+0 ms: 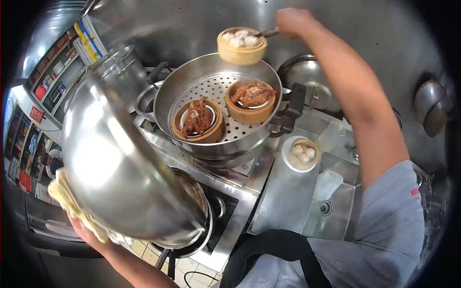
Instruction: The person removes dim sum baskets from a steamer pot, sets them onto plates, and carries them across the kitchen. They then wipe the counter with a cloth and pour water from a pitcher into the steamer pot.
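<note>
My right hand [295, 23] is closed around a dark, tongs-like metal tool [268, 33], its tip at the rim of a small bamboo steamer basket [241, 55]. Pale dumplings [240, 38] fill that basket, which hangs over the back rim of a wide metal steamer pot [218, 151]. On the perforated tray inside stand two bamboo baskets [218, 132] with reddish-brown chicken feet [197, 117]. My left hand [86, 235], its fingers mostly hidden, grips a big domed metal lid [110, 158] through a yellowish cloth [72, 201]. The lid is tilted on edge, left of the pot.
Right of the pot, another bamboo basket of dumplings [303, 152] sits on a white plate [290, 165] by a sink [336, 216]. A pan [211, 230] is on the stove below the lid. A tall metal pot [122, 72] stands behind, left.
</note>
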`<control>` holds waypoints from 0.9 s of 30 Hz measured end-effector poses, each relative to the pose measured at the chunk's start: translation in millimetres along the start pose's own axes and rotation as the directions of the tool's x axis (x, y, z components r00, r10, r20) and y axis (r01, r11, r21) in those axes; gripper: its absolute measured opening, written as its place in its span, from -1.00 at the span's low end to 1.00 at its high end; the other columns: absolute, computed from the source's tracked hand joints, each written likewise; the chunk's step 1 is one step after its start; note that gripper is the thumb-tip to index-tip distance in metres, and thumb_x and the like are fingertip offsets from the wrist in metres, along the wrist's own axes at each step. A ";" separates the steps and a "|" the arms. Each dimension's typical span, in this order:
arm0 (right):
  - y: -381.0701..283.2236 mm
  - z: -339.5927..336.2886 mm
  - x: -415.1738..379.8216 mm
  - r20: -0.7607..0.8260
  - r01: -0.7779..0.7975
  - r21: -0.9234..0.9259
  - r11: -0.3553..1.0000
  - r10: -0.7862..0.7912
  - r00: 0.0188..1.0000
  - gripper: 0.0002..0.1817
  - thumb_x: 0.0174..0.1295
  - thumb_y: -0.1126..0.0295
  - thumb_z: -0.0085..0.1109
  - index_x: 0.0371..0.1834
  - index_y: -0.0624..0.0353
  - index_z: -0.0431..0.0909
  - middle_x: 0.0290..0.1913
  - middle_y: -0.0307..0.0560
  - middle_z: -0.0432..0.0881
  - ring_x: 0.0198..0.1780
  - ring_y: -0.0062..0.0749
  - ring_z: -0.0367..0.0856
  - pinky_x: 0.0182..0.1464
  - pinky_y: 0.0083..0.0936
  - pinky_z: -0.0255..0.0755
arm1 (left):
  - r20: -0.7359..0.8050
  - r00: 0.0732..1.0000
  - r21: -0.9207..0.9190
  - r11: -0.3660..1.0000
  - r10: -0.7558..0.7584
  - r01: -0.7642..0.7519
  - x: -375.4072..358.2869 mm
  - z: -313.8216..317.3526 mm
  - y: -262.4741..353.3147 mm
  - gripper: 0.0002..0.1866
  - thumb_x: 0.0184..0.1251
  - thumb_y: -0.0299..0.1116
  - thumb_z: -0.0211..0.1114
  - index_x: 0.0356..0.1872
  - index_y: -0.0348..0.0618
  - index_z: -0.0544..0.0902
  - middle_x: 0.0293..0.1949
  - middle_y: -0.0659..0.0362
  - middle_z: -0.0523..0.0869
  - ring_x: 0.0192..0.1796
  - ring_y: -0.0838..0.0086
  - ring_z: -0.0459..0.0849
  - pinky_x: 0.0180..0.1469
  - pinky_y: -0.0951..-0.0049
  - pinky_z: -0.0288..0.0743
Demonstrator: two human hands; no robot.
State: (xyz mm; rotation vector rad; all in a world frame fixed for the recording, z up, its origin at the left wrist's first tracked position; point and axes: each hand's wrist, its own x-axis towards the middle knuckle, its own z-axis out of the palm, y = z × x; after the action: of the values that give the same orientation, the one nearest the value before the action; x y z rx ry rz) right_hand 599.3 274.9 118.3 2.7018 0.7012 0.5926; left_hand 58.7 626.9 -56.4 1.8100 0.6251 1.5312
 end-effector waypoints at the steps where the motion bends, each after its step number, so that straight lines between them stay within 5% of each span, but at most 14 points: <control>1: 21.0 -5.0 -9.9 -0.023 -0.023 -0.040 0.999 0.022 1.000 -0.74 0.27 0.19 0.21 -0.18 0.12 0.70 -0.12 0.01 0.72 -0.01 -0.05 0.68 -0.04 -0.15 0.56 | 0.070 0.995 -0.110 0.991 0.077 -0.069 14.7 12.6 9.0 -0.56 0.47 -0.30 0.07 0.23 -0.39 0.43 0.08 0.04 0.58 0.04 0.41 0.57 0.13 0.40 0.42; 3: 67.7 -15.1 -33.4 -0.007 -0.142 0.008 0.990 0.142 0.990 -0.54 0.11 0.05 0.31 -0.10 0.21 0.71 -0.13 0.19 0.71 -0.01 -0.13 0.71 -0.01 -0.18 0.57 | 0.125 0.988 -0.074 0.994 0.089 -0.080 45.9 41.9 30.6 -0.64 0.43 -0.38 0.13 0.15 -0.40 0.49 0.01 0.08 0.62 0.01 0.44 0.57 0.12 0.46 0.41; 5: 113.5 -0.9 -68.2 -0.126 -0.077 -0.075 0.994 0.067 0.990 -0.73 0.29 0.15 0.21 -0.20 0.13 0.68 -0.16 0.02 0.72 -0.03 -0.03 0.68 -0.05 -0.14 0.55 | 0.230 0.945 0.100 0.960 0.233 -0.261 76.3 77.7 58.6 -0.68 0.43 -0.39 0.14 0.09 -0.39 0.53 -0.03 0.10 0.63 0.00 0.46 0.58 0.11 0.50 0.41; 7: 147.1 6.5 -105.3 -0.162 -0.105 -0.077 0.992 0.091 0.983 -0.76 0.30 0.19 0.19 -0.24 0.13 0.67 -0.20 0.05 0.70 -0.06 0.00 0.67 -0.08 -0.13 0.53 | 0.358 0.872 -0.030 0.938 0.333 -0.346 103.1 120.4 83.7 -0.70 0.42 -0.41 0.14 0.06 -0.39 0.56 -0.04 0.10 0.65 -0.02 0.47 0.59 0.08 0.52 0.41; 9: 169.2 14.5 -141.6 -0.116 -0.178 -0.073 0.981 0.168 0.979 -0.76 0.29 0.18 0.20 -0.26 0.12 0.68 -0.23 0.08 0.69 -0.09 0.03 0.66 -0.11 -0.10 0.52 | 0.427 0.842 -0.078 0.941 0.330 -0.330 116.8 171.8 115.5 -0.67 0.37 -0.43 0.15 0.09 -0.37 0.57 -0.07 0.10 0.68 -0.05 0.47 0.62 0.05 0.52 0.44; 13: 192.2 46.8 -212.4 -0.048 -0.231 -0.051 0.972 0.229 0.972 -0.80 0.24 0.22 0.23 -0.32 0.11 0.69 -0.28 0.09 0.69 -0.15 0.06 0.65 -0.14 -0.08 0.51 | 0.540 0.759 0.201 0.821 0.363 -0.535 129.4 268.8 168.8 -0.60 0.22 -0.29 0.26 0.04 -0.28 0.64 -0.16 0.06 0.75 -0.09 0.46 0.67 0.00 0.46 0.49; 15: 193.4 59.0 -241.7 0.039 -0.216 -0.036 0.976 0.217 0.975 -0.83 0.20 0.26 0.24 -0.36 0.11 0.70 -0.31 0.10 0.69 -0.18 0.06 0.66 -0.14 -0.09 0.51 | 0.607 0.668 0.068 0.810 0.430 -0.583 138.5 321.0 163.2 -0.57 0.12 -0.22 0.29 0.00 -0.25 0.67 -0.16 0.02 0.76 -0.09 0.40 0.70 0.01 0.42 0.49; 19: 189.3 83.3 -293.4 0.194 -0.198 -0.050 0.979 0.204 0.960 -0.80 0.19 0.26 0.26 -0.45 0.15 0.68 -0.34 0.10 0.69 -0.20 0.02 0.68 -0.11 -0.11 0.52 | 0.707 0.639 0.127 0.835 0.303 -0.536 114.3 391.1 175.6 -0.52 0.00 -0.16 0.29 -0.05 -0.21 0.71 -0.20 -0.03 0.77 -0.14 0.26 0.73 0.01 0.36 0.52; 21: 183.4 92.2 -316.2 0.197 -0.225 -0.028 0.974 0.226 0.954 -0.81 0.18 0.26 0.26 -0.45 0.14 0.69 -0.36 0.10 0.69 -0.21 0.01 0.69 -0.12 -0.11 0.52 | 0.766 0.566 0.089 0.822 0.305 -0.563 103.6 411.0 173.7 -0.57 -0.01 -0.18 0.29 -0.13 -0.23 0.73 -0.28 -0.01 0.76 -0.18 0.29 0.72 -0.03 0.34 0.53; 27: 182.2 118.2 -355.8 0.287 -0.223 -0.015 0.975 0.218 0.933 -0.80 0.17 0.24 0.27 -0.45 0.13 0.70 -0.38 0.09 0.69 -0.23 -0.02 0.69 -0.15 -0.13 0.52 | 0.817 0.552 0.122 0.883 0.169 -0.452 115.2 442.6 162.5 -0.59 -0.01 -0.20 0.30 -0.15 -0.24 0.73 -0.31 0.03 0.76 -0.23 0.35 0.71 -0.06 0.40 0.53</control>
State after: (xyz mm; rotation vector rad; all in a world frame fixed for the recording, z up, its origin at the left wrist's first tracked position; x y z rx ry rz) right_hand 441.7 -81.3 -30.1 2.8216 0.3310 0.2302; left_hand 503.9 521.4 105.6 2.7034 0.0843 0.6399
